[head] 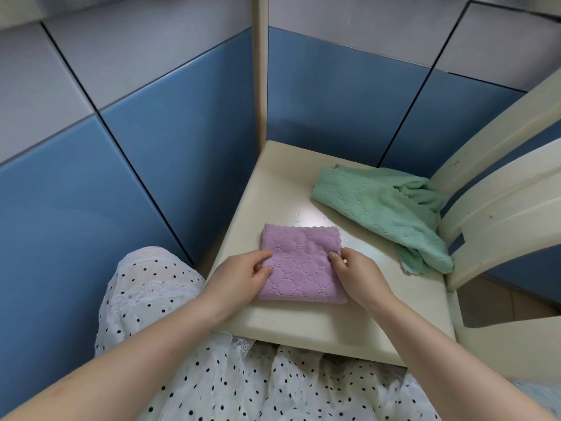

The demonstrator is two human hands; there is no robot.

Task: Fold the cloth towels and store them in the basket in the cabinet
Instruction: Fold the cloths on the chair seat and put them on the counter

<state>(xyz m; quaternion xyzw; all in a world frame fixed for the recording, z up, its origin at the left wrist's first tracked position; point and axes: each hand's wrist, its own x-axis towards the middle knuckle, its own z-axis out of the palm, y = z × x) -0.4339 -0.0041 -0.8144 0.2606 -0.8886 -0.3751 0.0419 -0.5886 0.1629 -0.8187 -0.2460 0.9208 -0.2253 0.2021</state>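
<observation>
A purple towel (pixel 300 262) lies folded into a small square on the cream chair seat (pixel 291 326). My left hand (pixel 239 276) grips its left edge, thumb on top. Its right edge is pinched by my right hand (pixel 356 273). A green towel (pixel 379 208) lies crumpled and unfolded at the back right of the seat, partly hanging off by the backrest. No basket or cabinet is in view.
The chair's cream backrest slats (pixel 498 208) rise on the right. A cream post (pixel 260 68) stands behind the seat. Blue and grey wall panels (pixel 121 147) close off the left and back. My dotted white skirt (pixel 212 375) is below the seat's front edge.
</observation>
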